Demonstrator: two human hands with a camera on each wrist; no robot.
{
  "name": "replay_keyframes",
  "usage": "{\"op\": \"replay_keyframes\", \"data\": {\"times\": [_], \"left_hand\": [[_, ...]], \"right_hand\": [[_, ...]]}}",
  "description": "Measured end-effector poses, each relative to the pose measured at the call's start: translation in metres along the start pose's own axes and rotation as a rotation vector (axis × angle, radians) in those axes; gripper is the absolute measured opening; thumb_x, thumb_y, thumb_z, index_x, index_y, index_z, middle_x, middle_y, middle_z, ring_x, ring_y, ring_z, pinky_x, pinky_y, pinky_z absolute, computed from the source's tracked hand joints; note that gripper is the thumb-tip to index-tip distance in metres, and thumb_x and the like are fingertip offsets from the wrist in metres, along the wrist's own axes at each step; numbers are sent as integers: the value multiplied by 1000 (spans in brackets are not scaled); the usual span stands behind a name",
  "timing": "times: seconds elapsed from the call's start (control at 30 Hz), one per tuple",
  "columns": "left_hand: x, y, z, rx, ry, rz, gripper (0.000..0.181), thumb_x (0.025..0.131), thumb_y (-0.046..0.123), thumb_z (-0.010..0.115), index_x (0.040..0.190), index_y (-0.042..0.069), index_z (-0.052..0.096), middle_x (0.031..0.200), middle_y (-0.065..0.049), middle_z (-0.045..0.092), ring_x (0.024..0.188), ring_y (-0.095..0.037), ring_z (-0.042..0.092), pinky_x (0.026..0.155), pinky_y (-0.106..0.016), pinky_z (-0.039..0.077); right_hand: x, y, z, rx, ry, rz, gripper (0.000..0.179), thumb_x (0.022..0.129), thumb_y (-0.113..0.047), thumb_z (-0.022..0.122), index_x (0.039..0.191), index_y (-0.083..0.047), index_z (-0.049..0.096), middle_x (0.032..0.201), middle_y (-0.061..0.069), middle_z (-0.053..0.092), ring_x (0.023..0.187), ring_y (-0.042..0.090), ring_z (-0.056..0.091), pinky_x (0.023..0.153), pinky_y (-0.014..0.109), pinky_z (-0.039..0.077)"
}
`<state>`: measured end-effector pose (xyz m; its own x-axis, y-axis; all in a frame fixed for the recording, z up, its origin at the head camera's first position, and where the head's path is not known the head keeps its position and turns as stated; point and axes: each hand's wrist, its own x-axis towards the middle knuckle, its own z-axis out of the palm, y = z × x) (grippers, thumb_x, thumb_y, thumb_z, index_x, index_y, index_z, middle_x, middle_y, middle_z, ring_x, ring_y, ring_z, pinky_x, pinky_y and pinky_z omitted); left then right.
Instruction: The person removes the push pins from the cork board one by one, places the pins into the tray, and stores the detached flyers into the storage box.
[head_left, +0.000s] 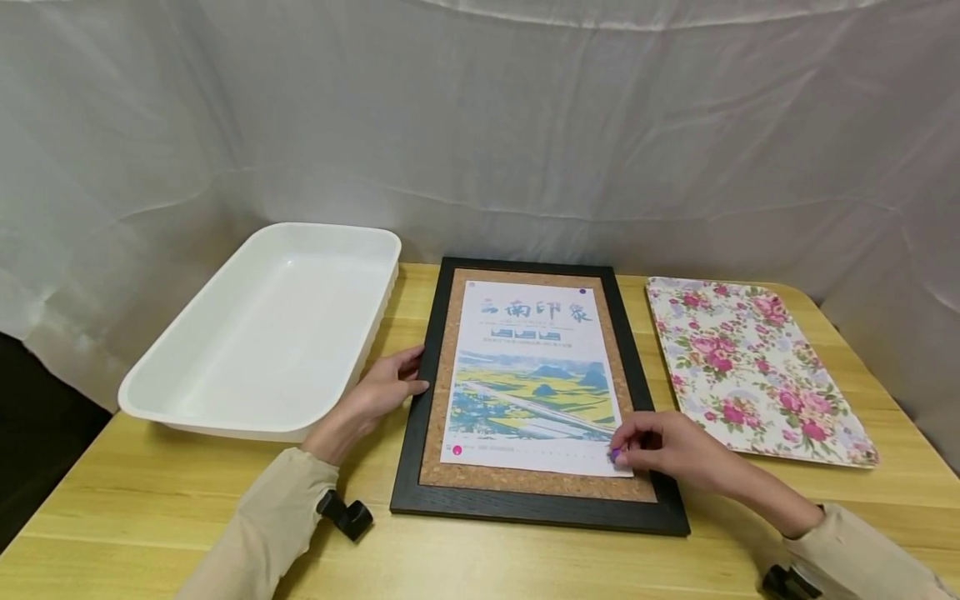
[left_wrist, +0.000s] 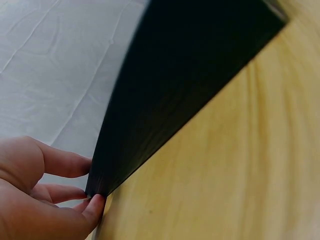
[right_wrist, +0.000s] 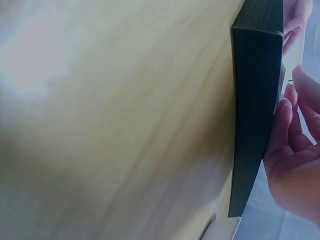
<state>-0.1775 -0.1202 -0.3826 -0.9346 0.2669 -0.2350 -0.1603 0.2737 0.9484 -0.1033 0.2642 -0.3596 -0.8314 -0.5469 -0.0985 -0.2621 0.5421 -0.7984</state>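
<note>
A cork board (head_left: 540,489) in a black frame (head_left: 525,510) lies on the table, with a printed landscape poster (head_left: 528,375) on it. My right hand (head_left: 663,450) is at the poster's lower right corner and pinches a small purple push pin (head_left: 615,455) between thumb and fingers. My left hand (head_left: 386,385) holds the frame's left side, thumb and fingertips at its edge; the left wrist view shows the hand (left_wrist: 55,192) along the frame's dark side (left_wrist: 165,85). A pink pin (head_left: 457,450) sits at the lower left corner, a purple pin (head_left: 582,292) at the upper right.
On the left stands a large white plastic tray (head_left: 225,423), close beside my left forearm. A flower-patterned board (head_left: 757,375) lies to the right. Everything is on a wooden table (head_left: 225,492), with a grey cloth (head_left: 525,133) hanging behind it.
</note>
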Motion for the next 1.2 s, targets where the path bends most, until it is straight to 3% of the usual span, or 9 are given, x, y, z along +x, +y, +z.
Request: {"op": "replay_keyframes", "data": {"times": [0.4, 0.73, 0.9, 1.03, 1.2], "left_hand": [[-2, 1, 1, 6, 4, 2, 66, 95, -7, 51, 152, -3, 19, 151, -25, 28, 138, -36, 31, 109, -43, 35], [-1, 1, 2, 15, 6, 7, 66, 95, -7, 52, 152, -3, 19, 151, -24, 30, 138, -35, 31, 110, -42, 35], [-1, 1, 1, 15, 5, 8, 67, 94, -7, 52, 152, -3, 19, 151, -24, 30, 138, -35, 30, 110, -42, 34], [0, 1, 1, 12, 9, 7, 67, 94, -7, 52, 152, -3, 20, 150, -25, 31, 138, -35, 31, 111, -42, 34], [0, 1, 0, 14, 16, 1, 67, 94, -7, 53, 152, -3, 20, 150, -24, 31, 138, -35, 31, 111, -42, 34]], "right_hand": [[4, -7, -8, -41, 61, 32, 7, 89, -11, 70, 94, -6, 69, 78, -1, 61, 64, 10, 51, 53, 23, 44], [12, -15, -25, -175, 186, 64, 5, 90, -10, 69, 93, -6, 69, 83, -1, 62, 73, 14, 53, 60, 24, 48], [17, -13, -34, -195, 223, 109, 11, 92, -15, 68, 97, -5, 69, 89, 1, 64, 78, 17, 55, 59, 24, 48], [20, -10, -41, -199, 256, 144, 15, 93, -17, 67, 100, -4, 68, 93, 5, 64, 72, 18, 55, 53, 25, 48], [25, -8, -52, -216, 285, 164, 23, 95, -22, 65, 104, -2, 67, 97, 8, 65, 85, 23, 56, 62, 26, 50]]}}
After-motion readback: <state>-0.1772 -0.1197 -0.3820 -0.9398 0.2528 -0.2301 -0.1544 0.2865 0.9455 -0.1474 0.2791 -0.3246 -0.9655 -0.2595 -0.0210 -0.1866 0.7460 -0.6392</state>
